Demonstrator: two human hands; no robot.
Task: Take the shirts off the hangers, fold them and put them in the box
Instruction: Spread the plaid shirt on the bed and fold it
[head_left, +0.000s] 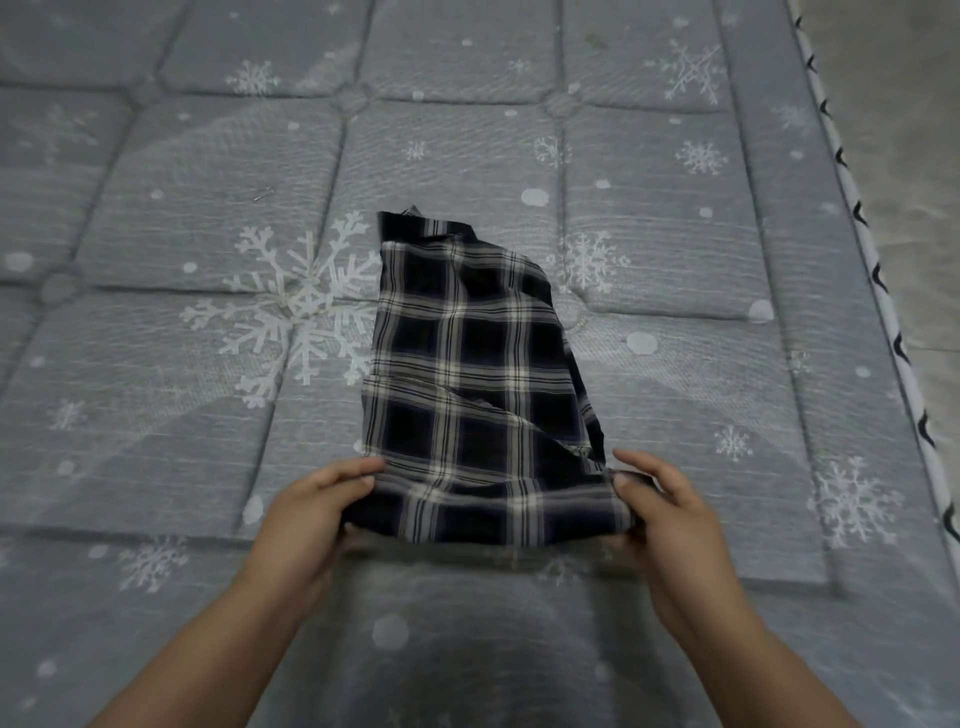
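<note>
1. The left hand (317, 506) is pinching the near left corner of the plaid shirt (467, 374), thumb on top and fingers curled under the hem.
2. The right hand (662, 506) is gripping the near right corner the same way, with the cloth bunching a little between thumb and fingers.
3. Between the two hands the near edge is lifting slightly off the mattress (156, 322), while the rest of the shirt is lying flat on it and running away from the person.
4. The shirt is already narrowed into a long strip: the sides look folded in, a sleeve edge is showing as a diagonal seam across the lower half, and the collar (431, 228) is sitting at the far end.
5. Judging from this, the shirt is off its hanger and the lengthwise folds are done; the step in hand appears to be bringing the hem up towards the collar.
6. Left to do for this shirt: that crosswise fold, perhaps one more, then carrying it to the box.
7. No box, hanger or other shirt is showing in this view, so how many shirts are remaining cannot be told.
8. A small metal pin (264, 194) is lying on the mattress, well apart from the shirt.
</note>
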